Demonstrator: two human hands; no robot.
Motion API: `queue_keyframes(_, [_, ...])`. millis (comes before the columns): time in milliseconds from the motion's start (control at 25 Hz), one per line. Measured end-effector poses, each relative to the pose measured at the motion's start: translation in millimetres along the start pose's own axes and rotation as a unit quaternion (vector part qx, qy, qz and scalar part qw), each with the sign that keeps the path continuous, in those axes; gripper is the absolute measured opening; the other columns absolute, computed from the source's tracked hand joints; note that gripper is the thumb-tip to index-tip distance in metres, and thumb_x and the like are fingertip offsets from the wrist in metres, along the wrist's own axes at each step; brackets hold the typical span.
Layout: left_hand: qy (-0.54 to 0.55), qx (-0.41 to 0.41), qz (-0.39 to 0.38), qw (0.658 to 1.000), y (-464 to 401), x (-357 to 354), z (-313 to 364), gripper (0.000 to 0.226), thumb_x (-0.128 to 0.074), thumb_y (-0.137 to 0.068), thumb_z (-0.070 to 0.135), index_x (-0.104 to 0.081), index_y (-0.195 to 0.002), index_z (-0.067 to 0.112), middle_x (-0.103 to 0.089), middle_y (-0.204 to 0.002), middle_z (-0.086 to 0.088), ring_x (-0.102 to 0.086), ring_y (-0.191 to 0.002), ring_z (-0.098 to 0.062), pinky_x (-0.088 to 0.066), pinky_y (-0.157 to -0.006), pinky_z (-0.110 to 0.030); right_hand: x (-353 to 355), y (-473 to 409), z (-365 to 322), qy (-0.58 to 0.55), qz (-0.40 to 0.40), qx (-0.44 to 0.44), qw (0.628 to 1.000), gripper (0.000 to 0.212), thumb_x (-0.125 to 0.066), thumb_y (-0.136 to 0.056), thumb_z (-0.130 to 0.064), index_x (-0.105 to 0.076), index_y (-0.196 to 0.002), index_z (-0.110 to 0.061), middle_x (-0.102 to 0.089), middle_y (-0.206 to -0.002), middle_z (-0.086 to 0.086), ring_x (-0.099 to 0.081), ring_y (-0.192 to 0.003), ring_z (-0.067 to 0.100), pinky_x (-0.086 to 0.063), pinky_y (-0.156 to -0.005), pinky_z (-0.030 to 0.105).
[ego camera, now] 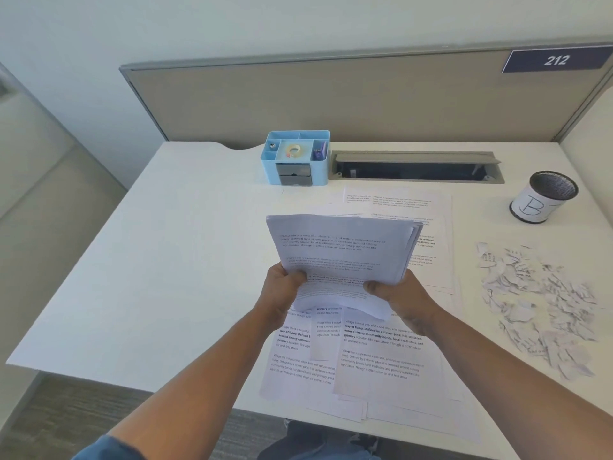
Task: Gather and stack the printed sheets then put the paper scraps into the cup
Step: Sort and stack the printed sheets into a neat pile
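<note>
**Bundle up, scraps waiting**

Head view: your left hand point(284, 287) and right hand point(396, 293) both pinch the bundle of sheets point(341, 250) by its lower edge, over more loose sheets point(381, 353). It's light and floppy, so support underneath. At three o'clock, flimsy scraps point(537, 303); the cup point(544, 197) at two o'clock looks empty.

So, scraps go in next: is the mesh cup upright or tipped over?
Upright. The mesh cup stands on its base on the desk, its open mouth facing up, beyond the paper scraps.
</note>
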State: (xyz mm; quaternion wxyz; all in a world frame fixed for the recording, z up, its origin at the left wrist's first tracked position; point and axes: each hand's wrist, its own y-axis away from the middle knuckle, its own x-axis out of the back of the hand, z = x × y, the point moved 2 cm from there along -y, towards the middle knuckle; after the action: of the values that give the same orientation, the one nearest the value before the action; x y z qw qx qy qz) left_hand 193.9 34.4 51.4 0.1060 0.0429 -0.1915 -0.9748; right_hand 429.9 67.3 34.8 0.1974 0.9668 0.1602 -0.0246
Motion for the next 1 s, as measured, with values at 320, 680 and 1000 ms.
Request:
queue_keyframes(320, [-0.013, -0.008, -0.035, 0.999, -4.6, 6.4, 0.8, 0.024, -0.066, -0.099, 0.007, -0.070, -0.123, 0.006, -0.077, -0.117, -0.010, -0.073, -0.110, -0.031, -0.059, -0.094, -0.044, 8.2, -4.9, -16.4, 0.032, 0.005, -0.016, 0.999, 0.038, -0.083, -0.084, -0.012, -0.070, -0.120, -0.015, -0.078, -0.112, -0.002, -0.072, -0.109, 0.018, -0.051, -0.107, 0.046])
queue_keyframes(680, [0.237, 0.076, 0.089, 0.965, -8.1, 14.1, 10.8, 0.029, -0.060, -0.101, 0.005, -0.065, -0.127, 0.018, -0.076, -0.119, -0.004, -0.070, -0.115, -0.030, -0.054, -0.098, -0.059, 4.1, 6.0, -11.4, -0.327, -0.094, -0.094, 0.936, 0.062, -0.090, -0.064, -0.038, -0.069, -0.117, -0.016, -0.073, -0.113, 0.011, -0.069, -0.103, 0.032, -0.054, -0.093, 0.048])
queue_keyframes(1000, [0.314, 0.056, 0.047, 0.947, -0.7, -12.7, 20.6, 0.033, -0.055, -0.103, 0.003, -0.059, -0.134, 0.014, -0.073, -0.126, -0.013, -0.071, -0.114, -0.033, -0.058, -0.093, -0.058, -54.3, 6.6, -18.6, -0.243, 0.000, -0.023, 0.970, 0.031, -0.057, -0.098, 0.003, -0.066, -0.123, -0.013, -0.074, -0.124, 0.006, -0.070, -0.115, 0.026, -0.055, -0.099, 0.049])
